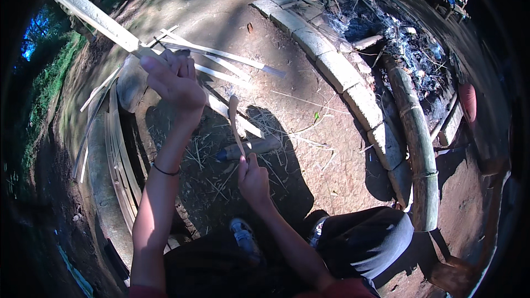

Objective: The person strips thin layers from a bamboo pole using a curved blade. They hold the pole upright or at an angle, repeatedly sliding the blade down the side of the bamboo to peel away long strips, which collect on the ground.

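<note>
from where i stand, the right hand [254, 181] is nearest the body, its thumb and fingers pressed together around the lower end of a slim curved brown tool [238, 125]. the tool extends upward from this grip; its upper end overlaps a pale strip in the view, and contact cannot be confirmed.

the left hand [179, 85] is positioned above and left of the right grip, fingers curled, clamping a long pale bamboo strip [96, 15]. the strip projects from the left grip to the upper left and appears to continue toward the lower right, behind the tool.

just above the right hand, a short brownish cylinder [259, 146] with a dark bluish end lies on the ground. thin shavings [211, 172] are scattered left of that grip. below the left hand and to its left, a bundle of long split strips [118, 157] lies beside a log [105, 182]. beyond the left grip, loose pale strips [232, 59] cross one another on the soil.

well right of both grips, a thick bamboo pole [417, 138] extends over a stone border [335, 66] into grey ash [414, 44].
</note>
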`<control>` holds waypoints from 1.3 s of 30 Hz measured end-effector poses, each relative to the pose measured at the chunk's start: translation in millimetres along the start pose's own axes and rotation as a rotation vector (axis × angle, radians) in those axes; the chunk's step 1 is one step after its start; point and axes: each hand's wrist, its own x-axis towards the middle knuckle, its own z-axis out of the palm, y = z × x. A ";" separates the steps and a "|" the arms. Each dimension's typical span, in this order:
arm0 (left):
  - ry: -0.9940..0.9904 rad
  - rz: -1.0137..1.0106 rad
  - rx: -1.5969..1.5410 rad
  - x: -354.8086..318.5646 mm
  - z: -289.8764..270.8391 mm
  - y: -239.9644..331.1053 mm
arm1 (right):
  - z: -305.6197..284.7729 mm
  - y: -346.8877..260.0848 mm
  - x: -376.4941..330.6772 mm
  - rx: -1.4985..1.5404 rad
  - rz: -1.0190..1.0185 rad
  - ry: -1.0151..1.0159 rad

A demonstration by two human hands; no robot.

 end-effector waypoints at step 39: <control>-0.072 0.202 0.093 10.6 19.9 17.3 | -43.5 -44.4 -12.7 0.723 0.345 -0.232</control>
